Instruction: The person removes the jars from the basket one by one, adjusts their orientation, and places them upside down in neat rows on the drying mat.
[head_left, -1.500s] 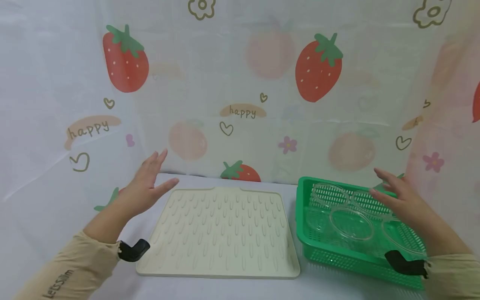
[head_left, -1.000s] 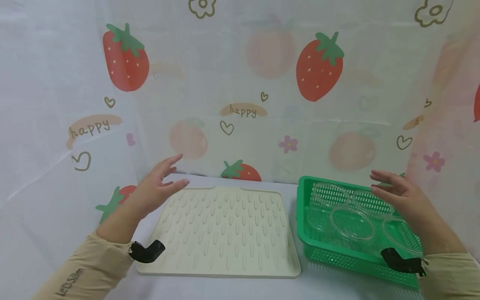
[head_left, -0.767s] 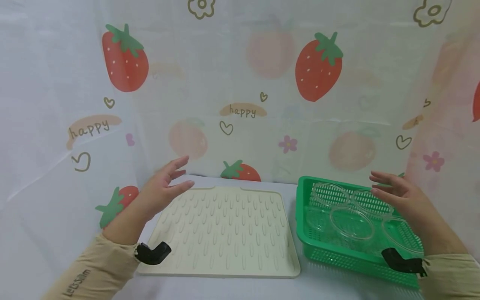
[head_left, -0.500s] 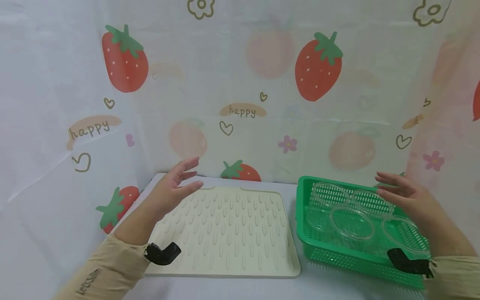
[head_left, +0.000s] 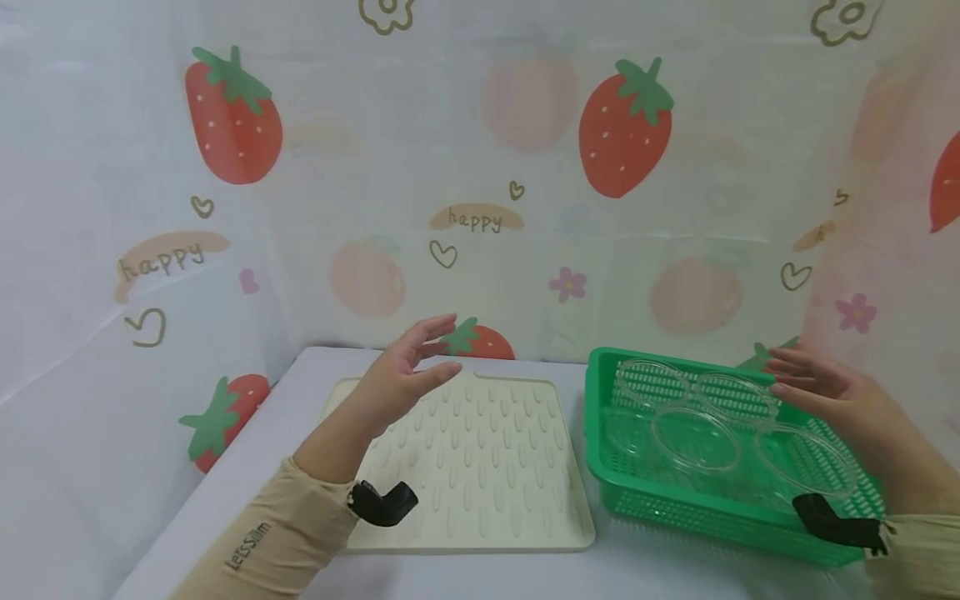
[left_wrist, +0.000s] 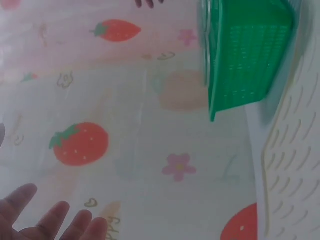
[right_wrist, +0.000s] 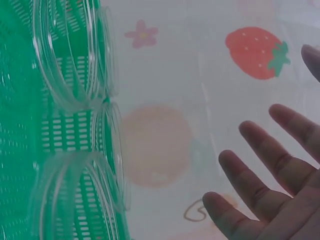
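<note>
My left hand hovers over the cream ridged drying mat, fingers extended and thumb apart, holding nothing. In the left wrist view its fingertips show spread in the lower left corner. My right hand is raised over the right end of the green basket, also holding nothing. Clear round-rimmed containers stand inside the basket, several of them. The right wrist view shows the spread fingers beside the rims of two clear containers, apart from them.
Mat and basket lie side by side on a white table, a narrow strip between them. A white curtain printed with strawberries closes off the back and sides.
My left hand has moved rightward, from left of the mat to over it. The right hand has shifted slightly right. The head view has turned a little.
</note>
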